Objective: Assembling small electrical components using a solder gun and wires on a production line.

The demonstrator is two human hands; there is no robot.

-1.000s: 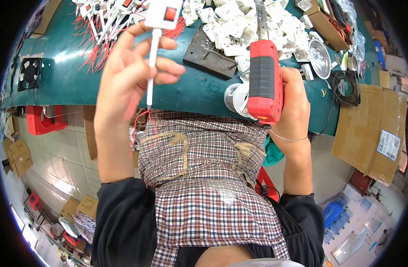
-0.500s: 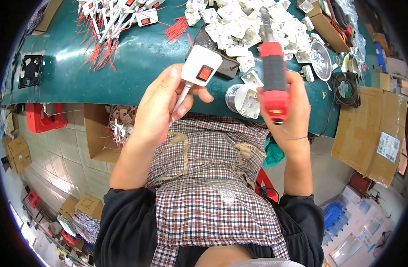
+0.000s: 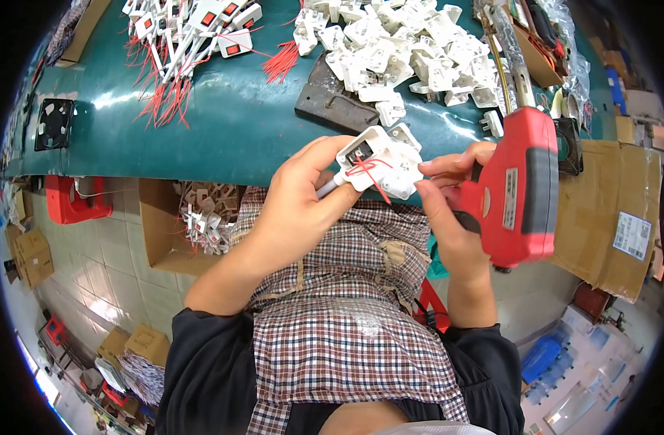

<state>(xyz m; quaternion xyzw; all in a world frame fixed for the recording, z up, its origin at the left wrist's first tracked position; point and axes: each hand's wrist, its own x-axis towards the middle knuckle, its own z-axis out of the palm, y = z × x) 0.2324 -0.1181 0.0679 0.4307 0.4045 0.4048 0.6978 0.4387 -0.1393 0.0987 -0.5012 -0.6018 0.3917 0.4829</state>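
Note:
My left hand [image 3: 303, 185] pinches a white plug housing [image 3: 372, 138] by its body and grey-white cable. Its hollow side faces up, with a black switch back and loose red wires [image 3: 368, 167] inside. Right against it is a white plug part [image 3: 403, 180], its edge at the thumb and fingertips of my right hand [image 3: 455, 210]. That same hand is closed round a red and black soldering gun [image 3: 520, 188], its metal tip pointing away from me. Whether the fingertips grip the plug part or only touch it, I cannot make out.
White plug parts [image 3: 419, 51] are heaped on the green table [image 3: 201, 145], beside a dark metal block [image 3: 335, 107]. Wired switch housings [image 3: 194, 36] lie at the far left. Small fans [image 3: 53, 125] stand at both sides; a carton [image 3: 158, 225] of finished-looking pieces is below.
The switch housing has been turned from its red-switch face to its hollow side and moved right. The soldering gun has swung right and tilted, while my right fingertips came to the plug part.

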